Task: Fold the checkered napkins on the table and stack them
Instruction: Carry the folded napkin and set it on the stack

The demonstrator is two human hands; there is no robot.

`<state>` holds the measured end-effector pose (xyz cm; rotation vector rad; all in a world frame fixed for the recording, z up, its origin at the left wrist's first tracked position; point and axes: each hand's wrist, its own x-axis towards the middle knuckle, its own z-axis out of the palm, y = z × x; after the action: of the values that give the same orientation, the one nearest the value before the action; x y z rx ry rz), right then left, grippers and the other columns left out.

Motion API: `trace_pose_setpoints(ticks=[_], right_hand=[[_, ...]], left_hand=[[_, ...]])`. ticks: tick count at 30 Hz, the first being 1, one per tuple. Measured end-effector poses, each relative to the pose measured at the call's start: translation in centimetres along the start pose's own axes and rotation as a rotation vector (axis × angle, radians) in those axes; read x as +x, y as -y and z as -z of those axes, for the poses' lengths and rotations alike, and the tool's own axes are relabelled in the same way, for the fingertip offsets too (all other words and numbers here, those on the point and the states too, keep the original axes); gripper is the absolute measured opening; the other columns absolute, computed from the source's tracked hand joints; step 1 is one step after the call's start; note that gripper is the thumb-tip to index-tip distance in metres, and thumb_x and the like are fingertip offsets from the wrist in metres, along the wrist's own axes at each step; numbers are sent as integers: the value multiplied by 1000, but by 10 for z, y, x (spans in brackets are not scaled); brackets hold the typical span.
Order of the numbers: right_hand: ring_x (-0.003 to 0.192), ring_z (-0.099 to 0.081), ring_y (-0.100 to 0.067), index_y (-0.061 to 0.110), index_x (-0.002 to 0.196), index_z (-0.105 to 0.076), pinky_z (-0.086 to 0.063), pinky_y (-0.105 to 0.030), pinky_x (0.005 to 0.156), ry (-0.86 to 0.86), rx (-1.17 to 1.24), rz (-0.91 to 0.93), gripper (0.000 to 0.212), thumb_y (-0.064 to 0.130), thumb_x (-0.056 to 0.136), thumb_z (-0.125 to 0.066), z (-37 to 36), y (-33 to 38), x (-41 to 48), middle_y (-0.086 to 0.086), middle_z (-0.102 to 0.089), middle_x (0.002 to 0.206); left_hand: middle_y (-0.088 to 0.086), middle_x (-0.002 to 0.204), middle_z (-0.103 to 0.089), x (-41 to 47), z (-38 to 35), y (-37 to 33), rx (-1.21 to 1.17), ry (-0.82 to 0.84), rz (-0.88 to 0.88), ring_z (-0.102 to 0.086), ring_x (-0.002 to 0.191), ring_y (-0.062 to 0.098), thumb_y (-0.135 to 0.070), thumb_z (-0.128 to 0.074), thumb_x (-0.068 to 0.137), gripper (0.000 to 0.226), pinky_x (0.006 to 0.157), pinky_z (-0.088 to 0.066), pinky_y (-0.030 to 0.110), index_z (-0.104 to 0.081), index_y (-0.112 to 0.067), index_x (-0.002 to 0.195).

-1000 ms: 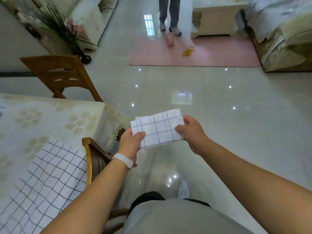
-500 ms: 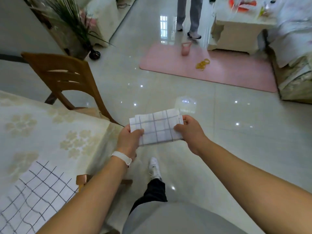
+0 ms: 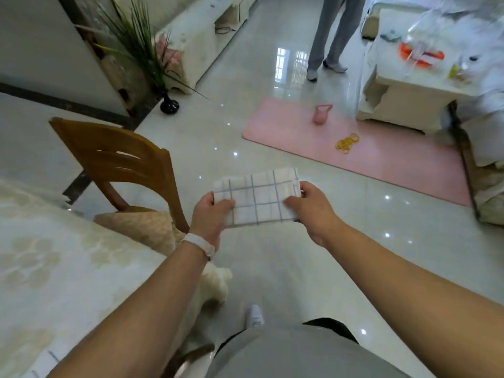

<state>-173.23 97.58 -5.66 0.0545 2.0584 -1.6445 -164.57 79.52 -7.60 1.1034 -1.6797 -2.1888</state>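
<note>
At the left, the table (image 3: 54,268) lay under its pale flowered cloth, with a wooden chair (image 3: 117,159) at its far edge and a plant (image 3: 136,42) beyond that. Right of the table, my left hand (image 3: 210,216), a white band (image 3: 199,245) on its wrist, pinched the left edge of the folded napkin (image 3: 259,200), thumb on top and fingers beneath. I held the napkin flat in the air over the tiled floor, off the table and apart from it. My right hand (image 3: 311,211) pinched the napkin's right edge the same way, thumb pressed on the upper face and fingers curled round the side. Farther off to the right lay a pink mat (image 3: 395,165), where another person's legs (image 3: 332,31) stood at its far side beside a low white table (image 3: 409,102).
</note>
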Motion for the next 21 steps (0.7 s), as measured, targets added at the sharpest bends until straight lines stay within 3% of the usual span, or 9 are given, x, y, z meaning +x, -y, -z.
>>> trace_pose_setpoints(ticks=[3, 8, 12, 14, 17, 21], right_hand=[[86, -66, -28, 19, 97, -62, -52, -35, 68, 41, -16, 5, 20, 3, 85, -58, -15, 14, 28, -13, -69, 102], [78, -63, -23, 19, 91, -60, -52, -37, 69, 120, -26, -6, 20, 0, 88, -57, -44, 36, 79, -9, -65, 93], [87, -65, -30, 18, 92, -61, -56, -47, 80, 209, -44, -30, 20, 0, 85, -58, -65, 48, 129, -14, -67, 97], [86, -63, -30, 19, 90, -61, -55, -52, 83, 254, -47, -28, 21, -1, 84, -58, -73, 57, 159, -11, -65, 93], [86, -61, -29, 19, 89, -60, -54, -52, 83, 302, -52, -40, 22, -2, 84, -58, -80, 75, 204, -9, -63, 92], [93, -64, -36, 19, 90, -61, -55, -51, 83, 374, -77, -39, 20, 1, 83, -58, -80, 108, 261, -13, -66, 99]], left_hand=[[12, 102, -70, 26, 8, -14, -7, -22, -2, -66, 97, 32, -5, -65, 83, 17, 86, -55, 50, -68, -15, 96], [7, 98, -68, 61, 18, -35, 4, -164, -10, -65, 94, 27, -5, -63, 87, 16, 82, -55, 41, -65, -17, 98], [2, 96, -65, 92, 19, -50, 11, -254, -20, -62, 87, 20, -5, -61, 89, 17, 75, -54, 31, -61, -17, 102], [1, 98, -64, 113, 17, -58, 2, -302, -9, -61, 89, 20, -6, -62, 89, 18, 79, -54, 33, -61, -19, 101], [4, 105, -66, 145, 8, -73, -20, -360, 19, -63, 92, 20, -8, -62, 89, 19, 85, -54, 38, -62, -19, 105], [5, 102, -70, 186, -17, -101, -75, -430, 32, -67, 89, 21, -7, -63, 88, 17, 78, -56, 37, -65, -21, 99]])
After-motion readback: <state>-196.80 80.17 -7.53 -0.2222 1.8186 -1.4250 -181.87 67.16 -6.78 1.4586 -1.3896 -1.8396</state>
